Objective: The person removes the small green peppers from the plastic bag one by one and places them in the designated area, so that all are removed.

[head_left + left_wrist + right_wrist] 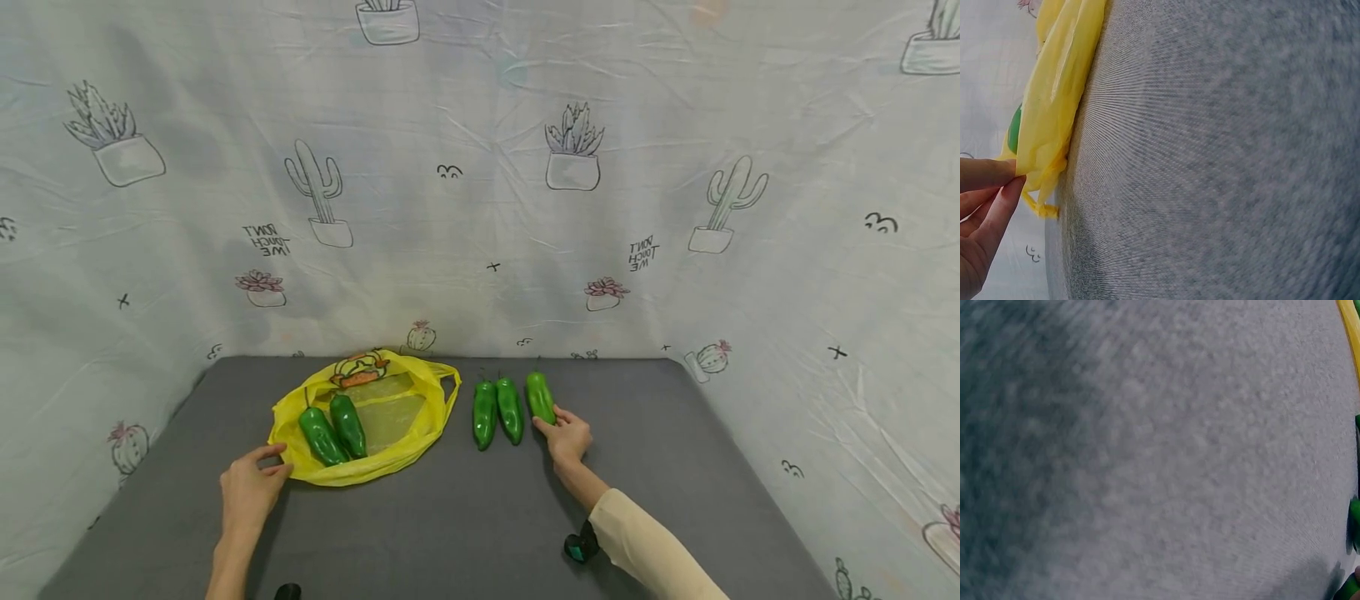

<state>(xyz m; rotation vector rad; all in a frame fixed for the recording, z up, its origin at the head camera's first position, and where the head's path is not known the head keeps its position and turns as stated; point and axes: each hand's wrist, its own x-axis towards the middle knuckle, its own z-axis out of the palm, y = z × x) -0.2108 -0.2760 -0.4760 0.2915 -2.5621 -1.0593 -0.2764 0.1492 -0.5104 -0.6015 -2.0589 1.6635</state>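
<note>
- The finger and thumb of your left hand (pixel 253 487) are close together, and they pinch the edge of the yellow bag (pixel 360 477) at its near left corner.
- The finger and thumb of your right hand (pixel 568 435) are round the near end of a light green pepper (pixel 538 396). Its other end points away from you.
- The right wrist view shows just a tiny bit of this in its corner, so I can't tell if that pepper touches the table (pixel 465 517).
- Just to the left of it, two darker green peppers (pixel 510 410) lie side by side on the gray table, with their stems pointing away from you.
- Farther left is the bag, with its mouth wide open. Two more green peppers (pixel 322 437) lie next to each other inside it, on its left side.
- The back of the bag has an orange and black picture (pixel 362 369) on it. One handle (pixel 452 379) sticks out on the right.
- Your right arm has a cream sleeve (pixel 652 537).
- Behind the table hangs a pale cloth (pixel 480 200) with drawings of potted plants.
</note>
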